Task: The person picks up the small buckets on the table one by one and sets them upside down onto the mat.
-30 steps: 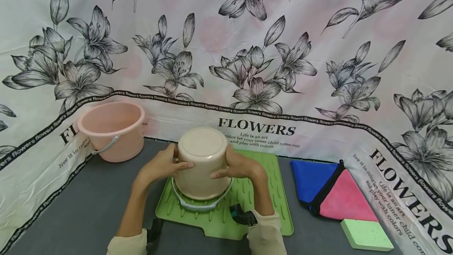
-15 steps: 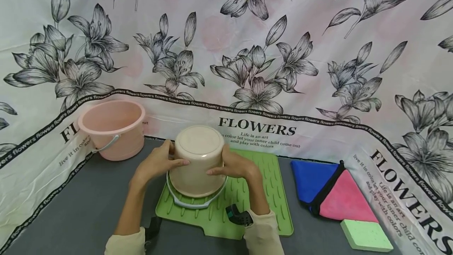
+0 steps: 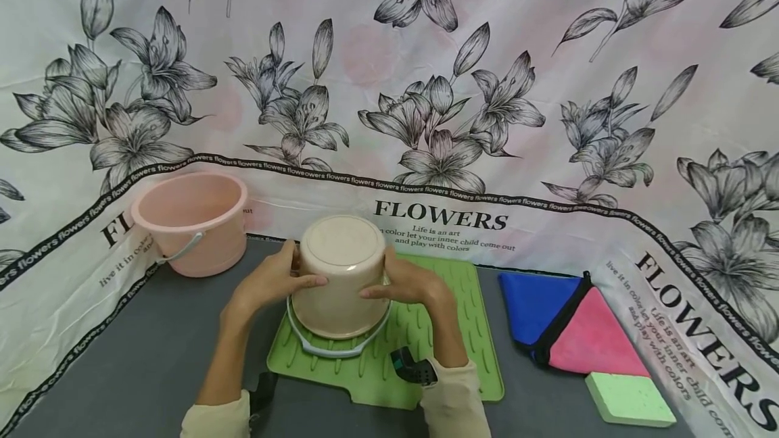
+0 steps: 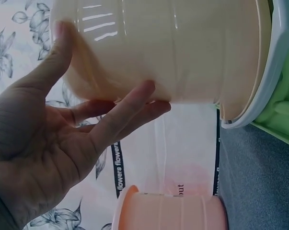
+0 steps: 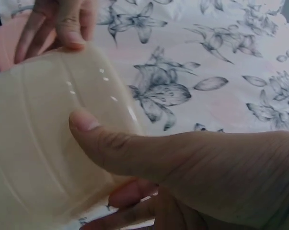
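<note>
A cream bucket (image 3: 342, 276) is upside down over the green ridged mat (image 3: 438, 330), its flat base facing up. Its pale grey handle (image 3: 337, 351) hangs round the rim on the near side. From the left, my left hand (image 3: 276, 277) grips the bucket's wall, thumb in front and fingers behind; in the left wrist view the fingertips (image 4: 145, 90) touch the wall. On the opposite side my right hand (image 3: 414, 279) holds it likewise, its thumb lying along the wall in the right wrist view. Whether the rim touches the mat I cannot tell.
A pink bucket (image 3: 213, 242) stands upright at the back left. To the right lie a folded blue and pink cloth (image 3: 584, 326) with black edging and a light green sponge block (image 3: 629, 399). A flower-printed sheet (image 3: 292, 208) bounds the dark table.
Both hands and the cream bucket have shifted slightly to the left over the mat. During the last half second they have stayed nearly still, with the grip unchanged.
</note>
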Demonstrator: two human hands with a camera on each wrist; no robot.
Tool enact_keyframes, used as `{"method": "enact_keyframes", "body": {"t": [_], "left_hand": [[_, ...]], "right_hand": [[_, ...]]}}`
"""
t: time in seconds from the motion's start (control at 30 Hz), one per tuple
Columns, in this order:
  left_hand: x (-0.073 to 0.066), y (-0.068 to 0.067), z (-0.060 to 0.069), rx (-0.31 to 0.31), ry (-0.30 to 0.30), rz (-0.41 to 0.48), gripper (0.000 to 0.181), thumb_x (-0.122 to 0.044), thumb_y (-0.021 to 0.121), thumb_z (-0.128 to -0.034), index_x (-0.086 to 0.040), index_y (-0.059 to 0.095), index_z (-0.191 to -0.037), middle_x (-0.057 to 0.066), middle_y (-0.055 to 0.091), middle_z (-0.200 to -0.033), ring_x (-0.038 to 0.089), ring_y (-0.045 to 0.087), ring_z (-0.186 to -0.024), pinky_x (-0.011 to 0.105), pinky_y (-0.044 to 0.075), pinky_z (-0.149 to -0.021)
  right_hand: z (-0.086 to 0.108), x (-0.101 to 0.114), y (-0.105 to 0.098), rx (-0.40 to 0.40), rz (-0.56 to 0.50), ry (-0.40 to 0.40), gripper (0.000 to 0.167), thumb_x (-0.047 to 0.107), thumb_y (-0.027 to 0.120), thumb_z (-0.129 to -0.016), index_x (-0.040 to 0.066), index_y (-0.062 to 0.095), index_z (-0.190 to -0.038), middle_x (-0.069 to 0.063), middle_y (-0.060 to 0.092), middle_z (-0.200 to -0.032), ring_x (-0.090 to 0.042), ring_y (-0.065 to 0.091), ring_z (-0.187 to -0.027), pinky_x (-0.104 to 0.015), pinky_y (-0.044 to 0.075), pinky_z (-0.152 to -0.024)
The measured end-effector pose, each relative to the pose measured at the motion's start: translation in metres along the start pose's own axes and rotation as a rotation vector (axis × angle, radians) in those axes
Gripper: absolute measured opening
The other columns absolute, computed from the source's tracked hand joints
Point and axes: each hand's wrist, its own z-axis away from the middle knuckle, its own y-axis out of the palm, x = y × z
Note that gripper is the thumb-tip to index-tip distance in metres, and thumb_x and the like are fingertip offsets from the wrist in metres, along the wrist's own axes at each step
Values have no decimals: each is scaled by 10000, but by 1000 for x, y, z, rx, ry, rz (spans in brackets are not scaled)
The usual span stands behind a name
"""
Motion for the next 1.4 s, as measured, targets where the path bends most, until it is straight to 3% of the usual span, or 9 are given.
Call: {"method": "enact_keyframes", "body": {"t": [0.13,0.27,0.4,0.67,0.87,1.0,1.13,1.23,1.4], "left_hand": [[4,-1,1,5,9,15,603,-365,802,-938,37,460,-1231,265,641,-1219,355,664,-1115,471,567,-897],[5,-4,1,5,20,24,598,-356,801,-940,35,458,-1235,266,643,-1227,350,668,-1113,464,573,-892],[9,-8,1,17,29,27,619,-380,797,-940,34,469,-1263,292,633,-1294,423,656,-1202,514,585,-948],[21,-25,5,-49,-38,-30,662,-434,745,-972,17,519,-1400,311,594,-1409,485,608,-1299,568,568,-1010],[28,-40,14,-301,-90,46,675,-390,668,-1035,51,438,-1492,343,536,-1445,516,576,-1334,595,533,-1062],[31,-45,17,-697,-184,263,498,-274,682,-1025,12,545,-1410,176,620,-1300,256,668,-1174,317,566,-992],[36,-51,20,-1073,-245,565,256,-214,690,-1002,-153,601,-1234,-80,498,-1109,7,507,-1006,151,445,-861],[42,-58,25,-1144,-290,709,314,-220,685,-1000,-213,547,-1282,-104,383,-1113,25,399,-1027,167,408,-855],[52,-68,33,-1060,-417,787,571,-263,652,-1016,-151,447,-1537,-110,353,-1196,19,358,-1083,179,423,-932]], "right_hand": [[4,6,-6,-112,29,15,966,322,774,-962,-29,165,-1624,-279,339,-1653,-440,384,-1533,-598,372,-1240],[-7,7,-4,-227,17,-93,879,338,739,-987,-4,232,-1618,-260,356,-1632,-419,405,-1520,-587,382,-1239],[-21,2,4,-186,44,-164,775,357,607,-1067,-19,220,-1624,-278,260,-1652,-422,339,-1543,-594,363,-1246],[-22,2,7,-139,47,-126,827,386,539,-1094,28,73,-1676,-246,19,-1739,-424,139,-1626,-595,281,-1288],[-21,3,6,-131,47,-112,831,385,527,-1101,18,52,-1676,-226,6,-1745,-400,111,-1635,-585,268,-1298],[-20,2,6,-134,39,-119,823,376,531,-1101,22,62,-1677,-212,39,-1743,-400,158,-1626,-591,284,-1290],[-20,-1,7,-136,46,-119,824,392,525,-1101,31,62,-1680,-211,22,-1749,-407,145,-1629,-595,282,-1289],[-20,-1,7,-146,46,-115,815,387,533,-1098,31,84,-1678,-211,35,-1747,-409,157,-1625,-598,288,-1286],[-20,1,7,-138,56,-100,833,418,527,-1096,44,68,-1682,-205,-1,-1756,-404,126,-1634,-597,276,-1291]]}}
